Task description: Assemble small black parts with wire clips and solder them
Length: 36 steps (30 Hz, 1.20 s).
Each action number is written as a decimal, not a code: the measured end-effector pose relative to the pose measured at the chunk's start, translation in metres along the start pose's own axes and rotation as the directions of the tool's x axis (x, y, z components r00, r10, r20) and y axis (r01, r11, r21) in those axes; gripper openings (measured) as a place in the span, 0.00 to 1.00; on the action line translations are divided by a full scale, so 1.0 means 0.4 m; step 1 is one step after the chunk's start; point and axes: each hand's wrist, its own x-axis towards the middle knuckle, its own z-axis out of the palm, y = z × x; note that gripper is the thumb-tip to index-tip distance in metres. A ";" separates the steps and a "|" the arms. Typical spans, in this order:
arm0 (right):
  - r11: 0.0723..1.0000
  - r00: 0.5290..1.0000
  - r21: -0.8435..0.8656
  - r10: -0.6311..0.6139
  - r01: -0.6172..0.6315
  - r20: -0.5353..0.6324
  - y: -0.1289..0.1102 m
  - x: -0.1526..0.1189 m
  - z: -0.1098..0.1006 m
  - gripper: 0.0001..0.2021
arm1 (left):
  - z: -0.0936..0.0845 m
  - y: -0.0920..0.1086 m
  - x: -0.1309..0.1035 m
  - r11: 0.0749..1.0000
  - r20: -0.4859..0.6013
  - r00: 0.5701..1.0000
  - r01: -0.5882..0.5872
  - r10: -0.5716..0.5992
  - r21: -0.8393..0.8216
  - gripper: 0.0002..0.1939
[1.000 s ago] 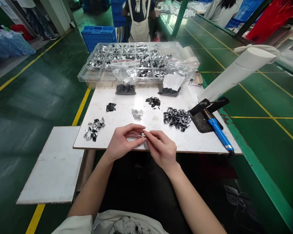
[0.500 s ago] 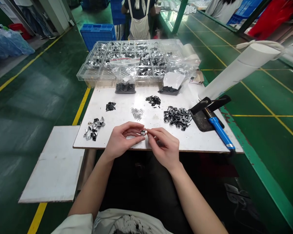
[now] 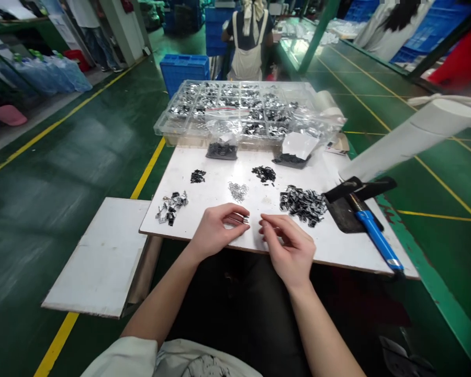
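Note:
My left hand pinches a small metal clip part between thumb and fingertips, just above the near edge of the white table. A few centimetres to the right, my right hand hovers with its fingers loosely apart and nothing visible in them. Ahead of the hands lie a small heap of thin springs, two small heaps of black pieces, a larger heap of black and silver clips at the right, and a pile of finished clips at the left.
A clear compartment tray full of parts and two plastic bags stand at the table's far edge. A blue-handled tool lies at the right beside a white tube. A white board adjoins on the left. A person in an apron works beyond.
My hands have come apart: the right hand let go of the part and drew off to the right, while the left keeps holding it. The camera view shifted left and up.

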 end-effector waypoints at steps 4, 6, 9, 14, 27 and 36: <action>0.990 0.990 -0.048 -0.127 0.130 0.060 -0.058 0.082 0.015 0.09 | 0.003 -0.008 0.002 0.993 0.028 0.997 -0.078 0.075 0.092 0.09; 0.974 0.950 -0.071 -0.194 0.217 0.247 -0.085 0.148 0.047 0.08 | 0.001 -0.012 0.000 0.984 0.060 0.993 -0.113 0.106 0.139 0.09; 0.946 0.753 -0.116 -0.163 0.303 0.638 -0.092 0.247 0.124 0.08 | -0.004 -0.016 -0.004 0.972 0.129 0.983 -0.149 0.127 0.182 0.07; 0.884 0.526 -0.200 -0.060 0.423 0.848 -0.052 0.329 0.248 0.09 | -0.012 -0.019 -0.003 0.960 0.262 0.940 -0.254 0.218 0.114 0.10; 0.878 0.639 -0.279 -0.038 0.389 0.769 -0.072 0.364 0.259 0.03 | -0.011 -0.027 -0.005 0.935 0.259 0.926 -0.320 0.274 0.152 0.07; 0.690 0.814 -0.681 0.235 0.246 0.532 0.051 0.431 -0.013 0.04 | -0.015 -0.018 -0.007 0.933 0.302 0.915 -0.323 0.266 0.158 0.08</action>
